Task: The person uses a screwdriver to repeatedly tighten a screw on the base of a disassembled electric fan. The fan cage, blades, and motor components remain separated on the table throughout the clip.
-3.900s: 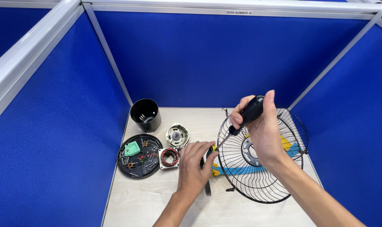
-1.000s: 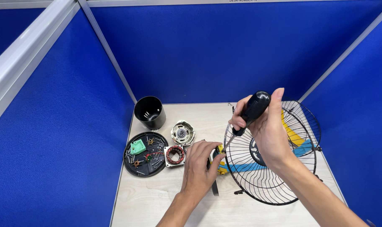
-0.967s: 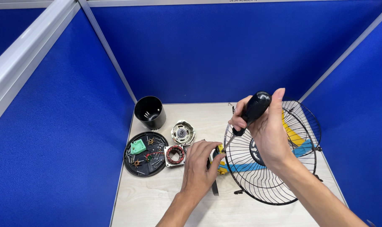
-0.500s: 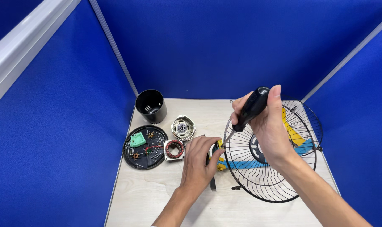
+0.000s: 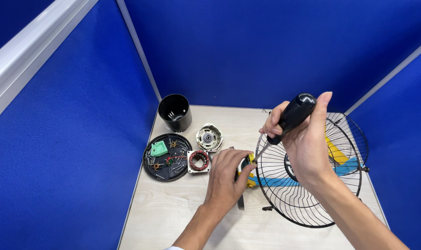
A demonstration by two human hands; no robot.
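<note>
My right hand [image 5: 305, 141] grips a black-handled screwdriver [image 5: 291, 117], its shaft slanting down-left to the rim of a black wire fan guard [image 5: 303, 203]. The tip meets a small yellow part [image 5: 250, 159] at the guard's left edge. My left hand [image 5: 226, 178] rests on the table and pinches that yellow part and the guard's rim. Blue and yellow fan blades [image 5: 336, 157] show through the wires, with a second guard [image 5: 354, 134] behind.
A black round tray [image 5: 150, 172] holds screws, a green piece and small parts. Beside it lie a copper-wound stator [image 5: 198, 160] and a silver motor housing [image 5: 209, 137]. A black cup [image 5: 174, 112] stands at the back. Blue partition walls enclose the light wooden table [image 5: 173, 217].
The view has shifted slightly. My right hand has tilted the screwdriver a little, and both hands stay at the guard's left rim.
</note>
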